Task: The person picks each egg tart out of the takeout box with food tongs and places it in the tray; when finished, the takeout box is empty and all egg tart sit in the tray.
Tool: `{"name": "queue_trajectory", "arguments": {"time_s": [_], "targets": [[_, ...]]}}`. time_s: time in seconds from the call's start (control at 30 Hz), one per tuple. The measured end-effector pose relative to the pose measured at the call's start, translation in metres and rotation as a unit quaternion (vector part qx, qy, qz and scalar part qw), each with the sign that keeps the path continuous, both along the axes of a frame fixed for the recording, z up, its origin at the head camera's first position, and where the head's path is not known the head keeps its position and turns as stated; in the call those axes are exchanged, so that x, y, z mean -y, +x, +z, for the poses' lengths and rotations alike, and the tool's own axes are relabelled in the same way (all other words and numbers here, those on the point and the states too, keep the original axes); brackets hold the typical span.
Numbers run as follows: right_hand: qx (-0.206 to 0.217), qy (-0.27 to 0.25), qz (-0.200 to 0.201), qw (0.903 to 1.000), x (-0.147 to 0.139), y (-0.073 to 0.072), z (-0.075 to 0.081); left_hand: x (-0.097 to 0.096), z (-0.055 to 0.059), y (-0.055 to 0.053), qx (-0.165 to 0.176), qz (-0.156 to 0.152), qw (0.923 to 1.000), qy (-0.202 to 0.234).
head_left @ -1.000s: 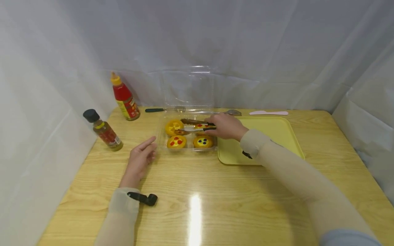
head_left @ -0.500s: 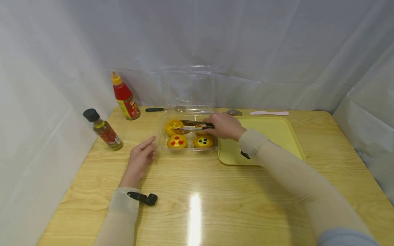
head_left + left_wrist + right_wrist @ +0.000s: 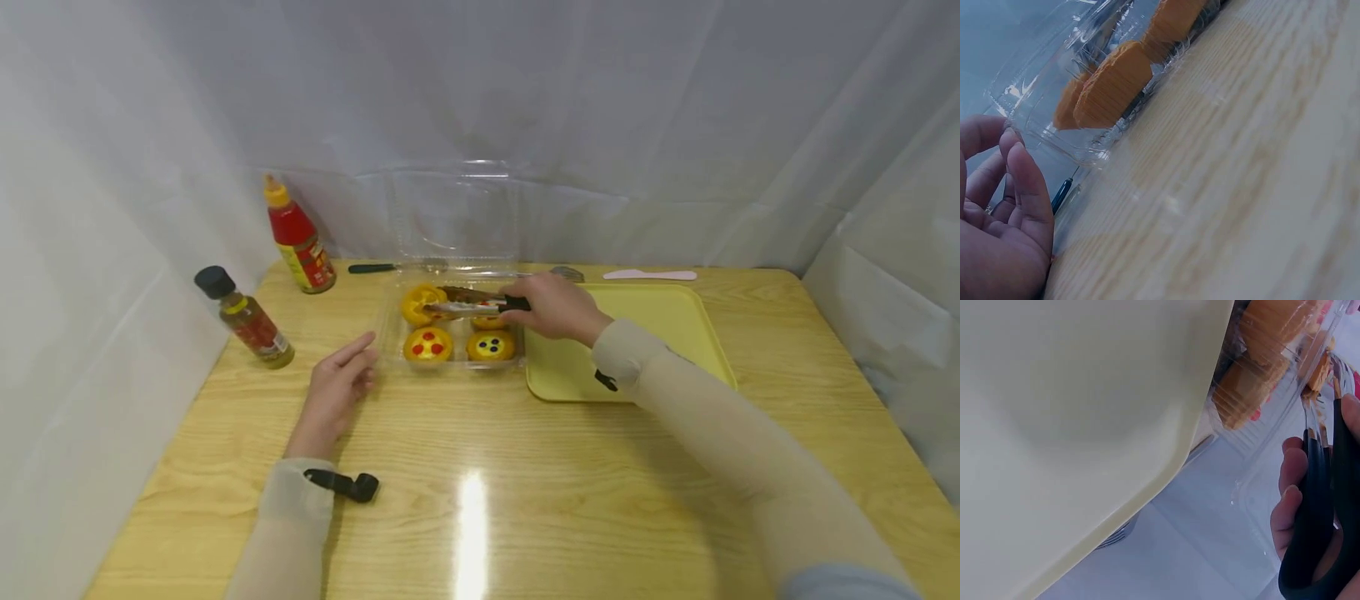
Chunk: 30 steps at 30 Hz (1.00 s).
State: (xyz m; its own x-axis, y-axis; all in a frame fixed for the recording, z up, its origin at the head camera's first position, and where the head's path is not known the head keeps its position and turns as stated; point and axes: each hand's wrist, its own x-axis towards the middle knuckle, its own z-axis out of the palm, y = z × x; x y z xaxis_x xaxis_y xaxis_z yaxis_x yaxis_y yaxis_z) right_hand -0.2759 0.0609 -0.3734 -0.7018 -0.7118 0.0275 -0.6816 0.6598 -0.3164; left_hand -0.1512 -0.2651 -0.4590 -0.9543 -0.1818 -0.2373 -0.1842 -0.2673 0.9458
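Note:
My right hand (image 3: 558,307) grips a pair of tongs (image 3: 480,308) by their black handles, also seen in the right wrist view. The metal ends of the tongs close on the back-left tart (image 3: 420,305), which looks tilted. It sits among several toy-like tarts in a hinged clear plastic container (image 3: 459,365), its lid standing up behind. Red-dotted tart (image 3: 428,345) is front left; blue-dotted tart (image 3: 491,346) is front right. The back-right tart is partly hidden under the tongs. My left hand (image 3: 336,387) lies by the container's left side, fingers loosely bent, fingertips at its edge in the left wrist view.
A yellow tray (image 3: 592,387) lies right of the container. Behind them are a dark-handled utensil (image 3: 371,268), a fork (image 3: 567,273) and a pink knife (image 3: 649,275). A red sauce bottle (image 3: 300,242) and a black-capped bottle (image 3: 251,321) stand at the left.
The tongs' ends have drawn closer together on the back-left tart, which has tilted and shifted slightly up. The left hand stays beside the container.

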Motion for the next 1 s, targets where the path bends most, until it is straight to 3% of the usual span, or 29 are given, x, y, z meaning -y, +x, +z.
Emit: {"name": "queue_trajectory", "arguments": {"time_s": [0.37,0.63,1.0], "targets": [[-0.011,-0.039,-0.003,0.9992,-0.026,0.008,0.006,0.001,0.002,0.001,-0.003,-0.008,0.9999,0.008],[0.019,-0.056,-0.040,0.9974,-0.047,0.018,0.015,0.002,0.000,0.001,-0.006,-0.007,0.9998,0.016],[0.023,-0.087,-0.048,0.9947,-0.085,0.027,0.023,0.001,0.000,0.001,-0.006,-0.014,0.9998,0.013]]}}
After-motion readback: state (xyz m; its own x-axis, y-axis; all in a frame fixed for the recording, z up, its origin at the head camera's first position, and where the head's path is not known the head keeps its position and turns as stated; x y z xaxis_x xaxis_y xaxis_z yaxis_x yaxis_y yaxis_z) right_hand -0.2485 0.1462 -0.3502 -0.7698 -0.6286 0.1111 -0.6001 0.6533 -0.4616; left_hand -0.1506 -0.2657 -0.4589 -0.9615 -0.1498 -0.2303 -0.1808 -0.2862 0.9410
